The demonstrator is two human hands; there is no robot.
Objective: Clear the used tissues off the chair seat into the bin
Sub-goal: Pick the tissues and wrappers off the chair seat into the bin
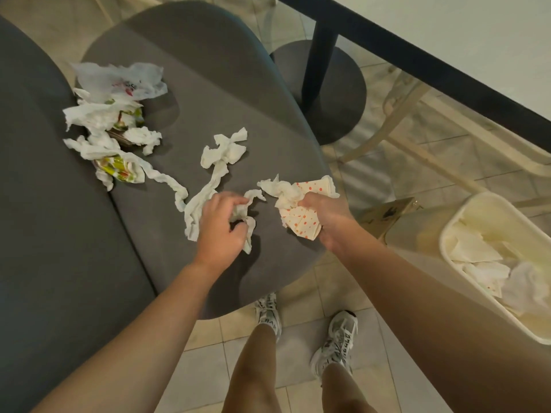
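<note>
Head view, items in order.

1. Your left hand (222,226): fingers curled round the near end of a twisted white strip (205,189) at the seat's 6 o'clock edge. Clamped on the tissue.

2. Your right hand (323,214): closed on a wad (293,204), white tissue bunched with an orange-dotted napkin, at the seat's 5 o'clock edge. Clamped, load in hand.

3. Seat (208,93): grey, rounded. Tissues on it are not yet cleared.

4. Strip: long axis runs from 6 o'clock by your left hand up toward 12 o'clock, ending in a crumpled knot (225,150) near the seat's middle. A second strand (167,177) trails from it toward 10 o'clock.

5. Heap (110,120): at the seat's 9 to 10 o'clock side, against the neighbouring cushion. White tissues mixed with printed wrappers and a thin plastic bag; no clear axis.

6. Bin (465,210): cream, open top, on the floor at your 3 o'clock, well apart from the seat. Tissues already lie inside.

Step in hand, as judged: gathering, both hands loading, roughly midway through.

Next move calls for: lifting the strip whole so its far knot comes along and doesn't drag or tear, then swinging both loads to 3 o'clock over the bin's mouth before letting go. The heap wants a further pass; wrappers there may need sorting from tissue.
</note>
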